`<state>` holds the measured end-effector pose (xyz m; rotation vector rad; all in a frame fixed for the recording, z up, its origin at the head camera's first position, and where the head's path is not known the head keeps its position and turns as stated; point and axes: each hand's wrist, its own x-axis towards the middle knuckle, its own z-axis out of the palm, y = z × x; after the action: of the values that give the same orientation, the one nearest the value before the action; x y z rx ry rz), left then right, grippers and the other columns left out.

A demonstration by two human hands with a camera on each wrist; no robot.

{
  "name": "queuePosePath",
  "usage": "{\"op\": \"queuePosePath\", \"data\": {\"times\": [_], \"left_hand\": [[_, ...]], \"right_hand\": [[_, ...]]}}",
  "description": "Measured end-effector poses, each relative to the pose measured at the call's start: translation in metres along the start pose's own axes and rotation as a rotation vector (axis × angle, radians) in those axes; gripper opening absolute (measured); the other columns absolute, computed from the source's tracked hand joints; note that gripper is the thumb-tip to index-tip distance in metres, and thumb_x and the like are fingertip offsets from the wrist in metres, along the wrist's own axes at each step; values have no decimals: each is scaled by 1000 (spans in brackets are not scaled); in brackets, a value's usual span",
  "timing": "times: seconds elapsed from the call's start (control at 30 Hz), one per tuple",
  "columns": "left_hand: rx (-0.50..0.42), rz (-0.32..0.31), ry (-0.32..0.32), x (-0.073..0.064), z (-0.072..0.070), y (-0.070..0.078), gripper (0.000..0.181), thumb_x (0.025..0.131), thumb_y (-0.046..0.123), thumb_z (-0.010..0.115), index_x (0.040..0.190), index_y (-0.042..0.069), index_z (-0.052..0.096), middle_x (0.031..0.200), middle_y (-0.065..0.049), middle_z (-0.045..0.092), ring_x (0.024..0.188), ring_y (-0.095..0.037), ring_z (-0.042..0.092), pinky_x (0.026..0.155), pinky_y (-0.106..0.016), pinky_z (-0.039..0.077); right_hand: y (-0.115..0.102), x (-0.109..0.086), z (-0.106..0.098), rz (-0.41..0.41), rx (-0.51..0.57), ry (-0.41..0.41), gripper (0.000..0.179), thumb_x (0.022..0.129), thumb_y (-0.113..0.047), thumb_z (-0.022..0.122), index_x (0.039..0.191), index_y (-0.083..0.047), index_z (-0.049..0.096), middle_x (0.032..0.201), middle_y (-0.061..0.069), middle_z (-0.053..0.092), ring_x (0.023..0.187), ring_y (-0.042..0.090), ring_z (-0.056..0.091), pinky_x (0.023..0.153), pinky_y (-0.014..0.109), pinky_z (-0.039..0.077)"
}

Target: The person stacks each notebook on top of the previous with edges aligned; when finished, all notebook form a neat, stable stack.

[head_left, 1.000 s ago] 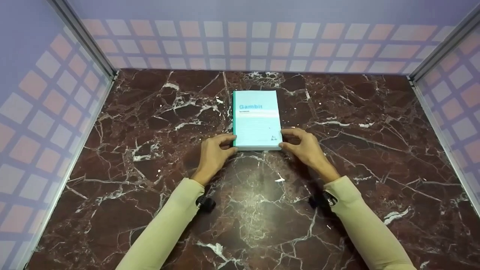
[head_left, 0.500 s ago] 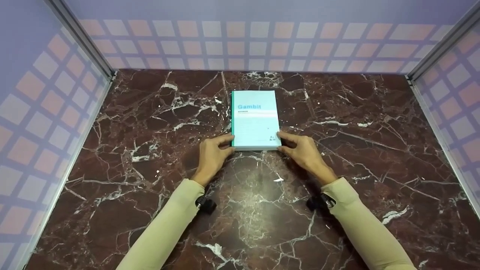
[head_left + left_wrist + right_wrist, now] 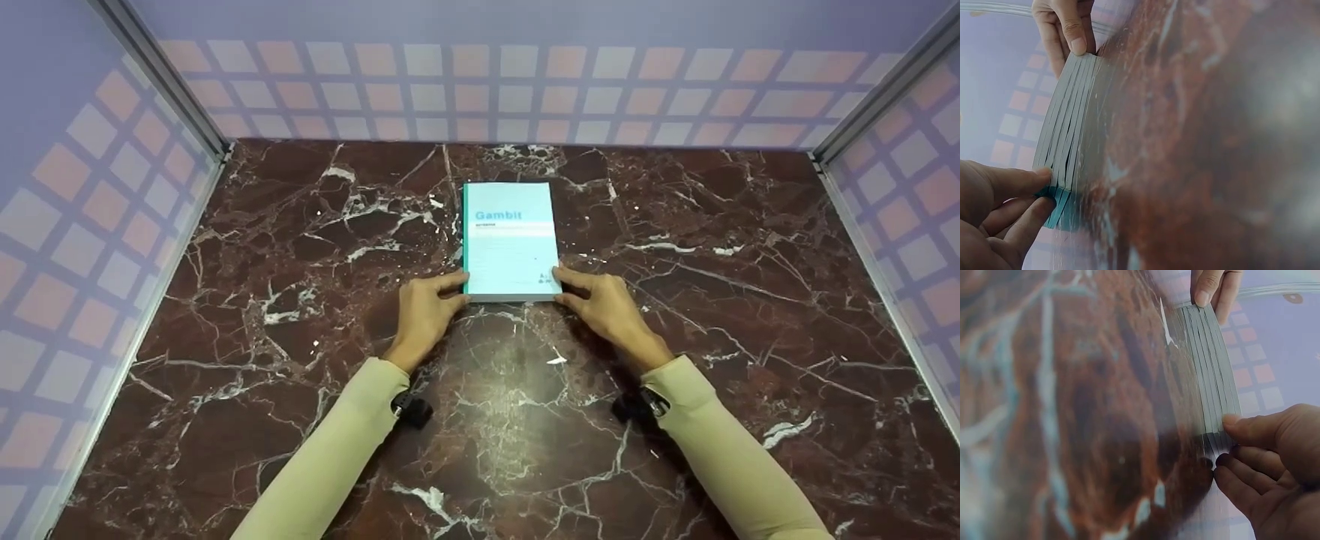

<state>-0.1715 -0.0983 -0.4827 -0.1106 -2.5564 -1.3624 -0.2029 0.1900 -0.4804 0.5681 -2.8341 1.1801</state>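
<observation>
A stack of several notebooks (image 3: 511, 247) lies flat on the marble-patterned table, its pale blue top cover marked "Gambit" and a green spine along the left. My left hand (image 3: 427, 311) holds the near left corner, thumb on the near edge and fingers against the spine side. At the near right corner, my right hand (image 3: 606, 304) holds the stack in the same way. The left wrist view shows the layered page edges of the notebooks (image 3: 1067, 124) and green spine ends beside the left fingertips. From the right wrist, the stack (image 3: 1210, 365) looks closely lined up.
The dark red marble-patterned table (image 3: 300, 420) is bounded by a tiled-pattern back panel (image 3: 517, 90) and side panels left (image 3: 82, 195) and right (image 3: 915, 180). Black wrist cameras show under both sleeves.
My right fingers have shifted slightly left and nearer along the stack's corner. The top notebook sits a touch nearer to me. My left hand stays almost still at its corner.
</observation>
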Motion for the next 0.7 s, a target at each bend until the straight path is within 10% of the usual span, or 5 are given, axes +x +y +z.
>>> {"op": "queuePosePath", "data": {"times": [0.23,0.57,0.7], "left_hand": [[7,-15,-12,1,2,-2,32,83,0,89,113,6,83,117,-9,76,110,-29,74,91,-39,62],[34,-26,-67,3,-3,0,32,86,2,88,117,8,82,119,-9,76,103,-24,76,78,-27,57],[63,27,-127,4,-7,0,34,88,2,87,121,6,81,124,-12,75,67,-16,68,63,-24,48]], "right_hand": [[2,-1,1,-4,-7,-9,47,92,-7,83,136,-6,69,138,14,64,118,37,70,95,45,60],[8,1,-2,-45,-3,-14,46,92,-9,84,135,-7,71,134,13,68,67,23,66,67,28,58],[11,1,-10,-57,0,-70,47,91,-13,85,136,-7,71,132,14,69,76,25,70,78,31,61]]}}
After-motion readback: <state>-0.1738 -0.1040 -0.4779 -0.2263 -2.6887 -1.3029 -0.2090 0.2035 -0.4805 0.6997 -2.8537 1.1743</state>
